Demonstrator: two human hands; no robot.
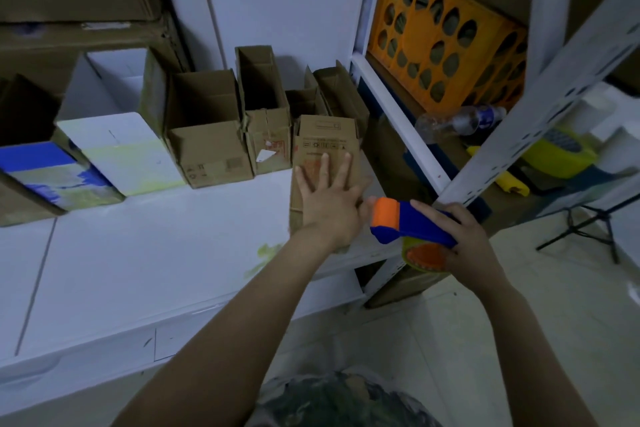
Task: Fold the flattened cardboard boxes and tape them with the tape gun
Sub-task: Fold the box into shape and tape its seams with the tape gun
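The left hand [329, 198] presses spread, straight fingers on the cardboard box [325, 149] while the right hand [460, 236], just right, grips the tape gun [405, 222].

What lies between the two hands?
In the head view, the tape gun lies between the left hand and the right hand, which grips it.

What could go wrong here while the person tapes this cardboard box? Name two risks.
The tape gun in the right hand nearly touches the left hand spread on the cardboard box; it might catch the thumb. The box lies by the table's right edge and could slide off.
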